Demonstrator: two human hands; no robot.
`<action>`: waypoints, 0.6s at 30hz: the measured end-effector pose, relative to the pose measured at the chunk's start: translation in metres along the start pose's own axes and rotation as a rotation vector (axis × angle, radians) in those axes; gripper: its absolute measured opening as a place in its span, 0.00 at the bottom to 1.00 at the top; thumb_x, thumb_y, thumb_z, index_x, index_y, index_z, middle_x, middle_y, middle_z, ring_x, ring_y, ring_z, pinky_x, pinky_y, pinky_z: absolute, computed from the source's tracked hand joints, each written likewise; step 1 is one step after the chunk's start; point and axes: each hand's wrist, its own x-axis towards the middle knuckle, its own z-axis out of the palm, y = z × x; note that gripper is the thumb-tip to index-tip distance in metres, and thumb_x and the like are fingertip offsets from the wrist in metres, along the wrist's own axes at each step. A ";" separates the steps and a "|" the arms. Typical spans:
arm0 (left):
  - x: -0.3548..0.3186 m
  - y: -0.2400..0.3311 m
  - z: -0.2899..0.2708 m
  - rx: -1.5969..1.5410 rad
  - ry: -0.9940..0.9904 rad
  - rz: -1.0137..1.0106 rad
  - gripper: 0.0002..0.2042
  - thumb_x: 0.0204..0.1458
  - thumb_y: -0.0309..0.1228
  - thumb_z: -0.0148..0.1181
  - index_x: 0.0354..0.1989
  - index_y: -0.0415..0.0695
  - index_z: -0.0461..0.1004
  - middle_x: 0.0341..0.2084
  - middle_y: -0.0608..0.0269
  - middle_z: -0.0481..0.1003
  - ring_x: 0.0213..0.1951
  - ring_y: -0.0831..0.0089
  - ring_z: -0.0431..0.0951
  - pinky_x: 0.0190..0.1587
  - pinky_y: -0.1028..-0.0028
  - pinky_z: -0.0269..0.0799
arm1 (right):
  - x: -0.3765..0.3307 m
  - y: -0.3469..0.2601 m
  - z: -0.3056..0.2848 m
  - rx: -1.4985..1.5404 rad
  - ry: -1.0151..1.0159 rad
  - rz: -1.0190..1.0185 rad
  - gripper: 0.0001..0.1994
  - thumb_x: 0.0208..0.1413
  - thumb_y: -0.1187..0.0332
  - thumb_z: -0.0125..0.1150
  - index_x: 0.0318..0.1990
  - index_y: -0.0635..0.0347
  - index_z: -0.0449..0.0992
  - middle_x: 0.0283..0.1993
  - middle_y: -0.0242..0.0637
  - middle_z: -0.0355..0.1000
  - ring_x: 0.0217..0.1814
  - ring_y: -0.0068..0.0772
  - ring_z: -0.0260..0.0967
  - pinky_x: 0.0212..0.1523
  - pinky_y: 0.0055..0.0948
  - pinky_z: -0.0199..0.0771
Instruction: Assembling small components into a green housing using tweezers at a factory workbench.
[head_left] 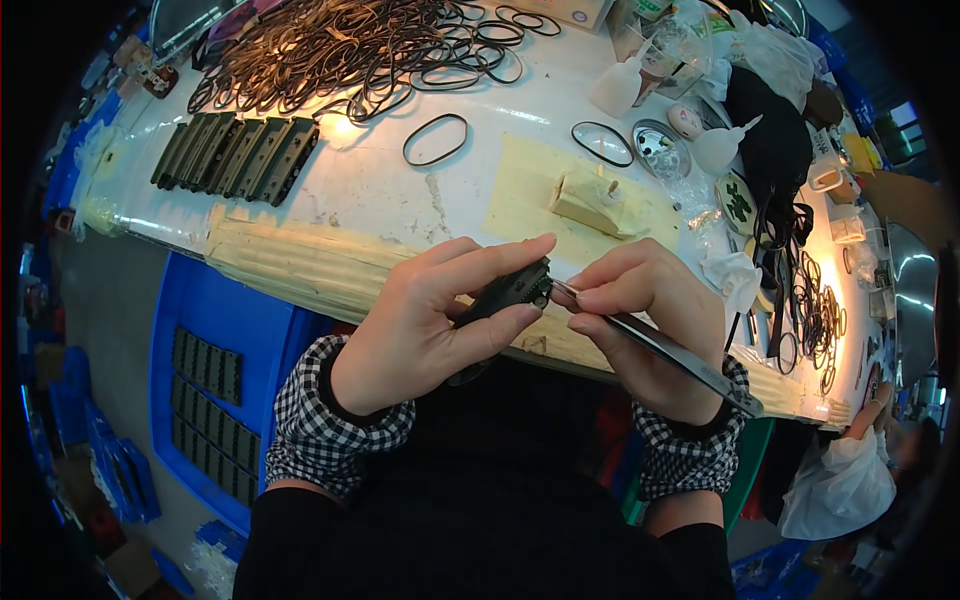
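Note:
My left hand point(405, 320) is closed around a dark green, ridged block-like part point(510, 288), thumb on the near side and fingers on the far side. My right hand point(660, 305) grips a pair of grey metal tweezers point(685, 365); their tips meet the right end of the part. Whatever the tips touch there is too small to make out. Both hands are just over the table's near edge. Similar dark green parts point(236, 158) lie side by side in a row at the left of the table.
A heap of black rubber loops point(340, 50) covers the back left, with a single loop point(435, 140) nearer. A yellow block point(590, 200) rests on a yellow sheet. A round metal dish point(660, 150) and squeeze bottles point(620, 85) stand right. Lower left, a blue bin point(200, 285) holds more parts.

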 end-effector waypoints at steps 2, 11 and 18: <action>0.000 -0.001 0.000 0.027 -0.011 0.010 0.23 0.57 0.24 0.58 0.62 0.44 0.68 0.38 0.63 0.73 0.38 0.79 0.75 0.36 0.80 0.79 | 0.001 0.001 -0.001 0.002 -0.007 0.004 0.09 0.46 0.76 0.71 0.33 0.62 0.74 0.33 0.38 0.73 0.36 0.37 0.74 0.35 0.28 0.75; -0.001 -0.001 0.001 -0.060 -0.014 -0.001 0.23 0.56 0.23 0.60 0.62 0.44 0.68 0.38 0.61 0.73 0.37 0.79 0.76 0.37 0.80 0.79 | -0.002 0.001 -0.001 0.140 0.036 0.134 0.08 0.48 0.76 0.70 0.33 0.63 0.74 0.32 0.37 0.74 0.34 0.34 0.74 0.35 0.26 0.73; -0.002 -0.002 0.001 -0.009 -0.001 0.037 0.23 0.56 0.23 0.60 0.62 0.43 0.68 0.36 0.61 0.73 0.36 0.80 0.75 0.34 0.81 0.78 | 0.000 -0.005 -0.005 0.113 -0.065 0.158 0.06 0.51 0.79 0.66 0.31 0.65 0.72 0.36 0.42 0.73 0.39 0.31 0.74 0.41 0.27 0.77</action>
